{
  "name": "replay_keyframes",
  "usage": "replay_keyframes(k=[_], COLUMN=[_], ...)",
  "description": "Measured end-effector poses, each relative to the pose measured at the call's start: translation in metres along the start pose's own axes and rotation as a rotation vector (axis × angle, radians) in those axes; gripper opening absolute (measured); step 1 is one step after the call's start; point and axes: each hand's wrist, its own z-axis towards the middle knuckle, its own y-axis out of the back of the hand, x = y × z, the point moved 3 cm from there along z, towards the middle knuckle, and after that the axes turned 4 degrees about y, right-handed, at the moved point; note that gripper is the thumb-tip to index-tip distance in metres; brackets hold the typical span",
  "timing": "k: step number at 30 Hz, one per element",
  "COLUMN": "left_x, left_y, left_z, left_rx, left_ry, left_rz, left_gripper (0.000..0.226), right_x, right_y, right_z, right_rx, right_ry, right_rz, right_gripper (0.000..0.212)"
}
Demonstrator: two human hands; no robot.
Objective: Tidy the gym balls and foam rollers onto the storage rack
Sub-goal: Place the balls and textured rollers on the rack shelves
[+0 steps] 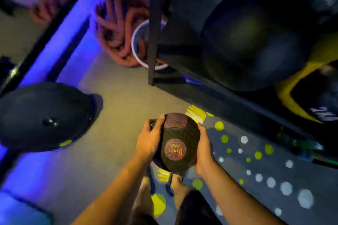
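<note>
Textured dark medicine ball (180, 144) held above the floor between both hands, left hand (149, 139) fingers curled over its upper left, right hand (204, 149) cupping its right side; beyond the fingertips, storage rack (154, 29) holds a large dark ball (256, 42), and a white bucket (135, 42) at its post holds blurred orange rope (117, 29).

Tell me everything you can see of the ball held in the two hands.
The ball is dark, nearly black, with a dimpled, rubbery-looking skin. Two reddish-brown, cracked patches show: one on top, and a round one facing the camera with worn yellow and red print that is unreadable. It is held up between both hands: the left hand grips its left side with fingers curled over the upper edge, and the right hand cups its right side.
</note>
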Motion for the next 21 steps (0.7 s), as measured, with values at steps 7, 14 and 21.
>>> replay_keyframes(k=[7, 14, 21], left_x=[-0.206, -0.322, -0.387], left_y=[0.081, 0.087, 0.036], left_z=[-0.178, -0.292, -0.374], left_rx=[-0.04, -0.117, -0.04], left_ry=[-0.44, -0.815, -1.003], left_rz=[0.053, 0.059, 0.011], left_gripper=[0.048, 0.056, 0.042], right_x=[0.134, 0.236, 0.339], right_y=[-0.074, -0.09, -0.039], right_z=[-0.15, -0.29, -0.356], right_rx=[0.095, 0.063, 0.006], right_ry=[0.369, 0.584, 0.899], right_rz=[0.037, 0.153, 0.212], right_gripper=[0.082, 0.084, 0.066])
